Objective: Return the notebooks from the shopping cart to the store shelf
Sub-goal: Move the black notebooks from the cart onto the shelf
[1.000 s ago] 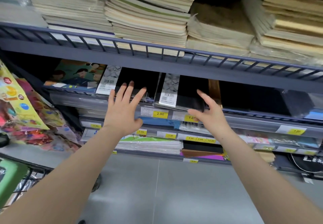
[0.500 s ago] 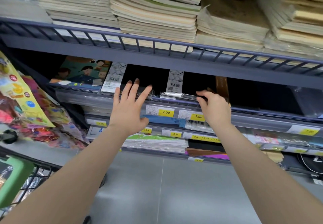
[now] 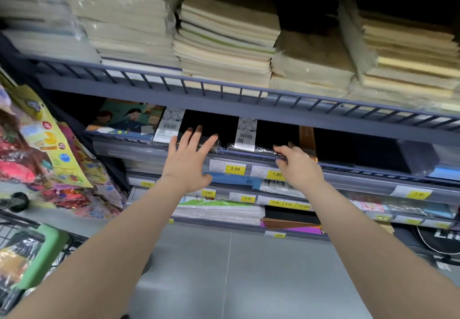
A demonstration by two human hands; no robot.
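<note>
Squaring black notebooks [image 3: 258, 147] on the store shelf [image 3: 249, 155]: right hand [image 3: 298, 166] curling onto their front edge, left hand [image 3: 188, 161] spread flat, holding nothing. Shopping cart [image 3: 37, 256] probably holding more, too blurry.

Your grey shelf [image 3: 249, 113] carries black notebooks [image 3: 211, 125] beside an illustrated book [image 3: 124, 119]; cream stacks [image 3: 224, 44] fill the tier above.

two hands [image 3: 189, 164], two black notebooks [image 3: 211, 124], one shopping cart [image 3: 42, 256]
</note>
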